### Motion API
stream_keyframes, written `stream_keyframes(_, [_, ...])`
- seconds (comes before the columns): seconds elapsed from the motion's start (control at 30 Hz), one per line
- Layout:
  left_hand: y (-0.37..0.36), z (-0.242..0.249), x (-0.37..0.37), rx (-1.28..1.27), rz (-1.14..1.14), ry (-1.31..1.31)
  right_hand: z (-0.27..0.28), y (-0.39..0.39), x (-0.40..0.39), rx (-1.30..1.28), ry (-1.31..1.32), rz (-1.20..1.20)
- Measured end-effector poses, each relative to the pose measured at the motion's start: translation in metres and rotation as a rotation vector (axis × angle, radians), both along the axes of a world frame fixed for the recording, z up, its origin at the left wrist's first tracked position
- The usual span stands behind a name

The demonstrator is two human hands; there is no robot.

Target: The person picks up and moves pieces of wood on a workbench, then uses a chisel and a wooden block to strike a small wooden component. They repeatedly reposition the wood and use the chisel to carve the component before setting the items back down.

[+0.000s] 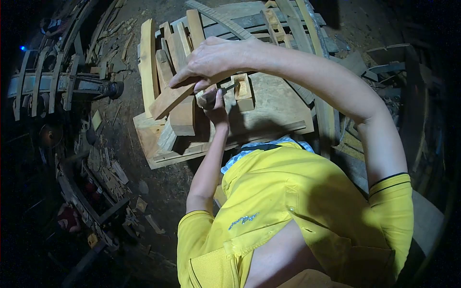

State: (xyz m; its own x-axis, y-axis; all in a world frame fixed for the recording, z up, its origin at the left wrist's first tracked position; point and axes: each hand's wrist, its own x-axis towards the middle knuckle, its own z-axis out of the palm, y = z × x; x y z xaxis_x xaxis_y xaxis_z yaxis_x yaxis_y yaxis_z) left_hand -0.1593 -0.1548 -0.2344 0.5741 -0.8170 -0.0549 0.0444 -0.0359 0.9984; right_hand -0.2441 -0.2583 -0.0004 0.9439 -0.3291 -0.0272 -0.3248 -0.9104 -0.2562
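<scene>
My left hand point(217, 114) is closed around a chisel point(210, 99), its thumb stretched along the tool. The dark blade points right, its tip at a rectangular hole cut in a small wooden block point(244, 102). Above it, my right hand point(211, 60) grips a wooden bar point(171, 100) that slants down to the left and overlaps the chisel's handle end in this view. Beneath the bar sits a thick wood block point(183, 117), on the plywood work surface point(278, 103).
Long wood pieces point(149, 62) lean at the far left of the work surface. A slatted strip point(218, 19) and a notched wood piece point(274, 26) lie at the back. Wood scraps point(117, 170) litter the floor on the left. A strip point(283, 128) runs along the near edge.
</scene>
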Motion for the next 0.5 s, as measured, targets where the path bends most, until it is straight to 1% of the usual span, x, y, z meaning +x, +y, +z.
stream_keyframes(0.07, [0.001,-0.004,0.004,-0.067,-0.013,-0.007,0.002,0.003,0.006,0.015,0.007,0.013])
stream_keyframes(0.13, [0.001,-0.009,0.006,-0.063,-0.001,0.034,-0.001,0.004,0.014,0.04,0.024,0.037])
stream_keyframes(0.2, [0.001,-0.011,0.008,-0.063,0.01,0.076,-0.026,-0.003,0.02,0.07,0.029,0.077])
stream_keyframes(0.23, [0.002,-0.009,0.009,-0.003,0.0,0.017,-0.032,-0.006,0.023,0.101,0.033,0.112])
stream_keyframes(0.27, [0.001,-0.007,0.009,0.056,-0.011,-0.042,-0.037,-0.011,0.029,0.024,0.261,0.106])
stream_keyframes(0.3, [0.0,-0.011,0.009,-0.047,-0.023,-0.056,-0.038,-0.014,0.033,0.019,0.26,0.108])
stream_keyframes(0.37, [-0.001,-0.019,0.007,-0.087,0.04,0.001,-0.042,-0.017,0.039,-0.124,0.378,0.146])
stream_keyframes(0.4, [-0.003,-0.021,0.006,-0.087,0.045,0.005,-0.039,-0.014,0.039,-0.125,0.382,0.152])
stream_keyframes(0.47, [-0.003,-0.025,0.007,-0.047,0.09,0.071,-0.033,-0.004,0.039,0.083,0.171,0.14])
stream_keyframes(0.5, [-0.002,-0.031,0.01,-0.05,0.094,0.07,-0.039,-0.006,0.037,0.08,0.17,0.144])
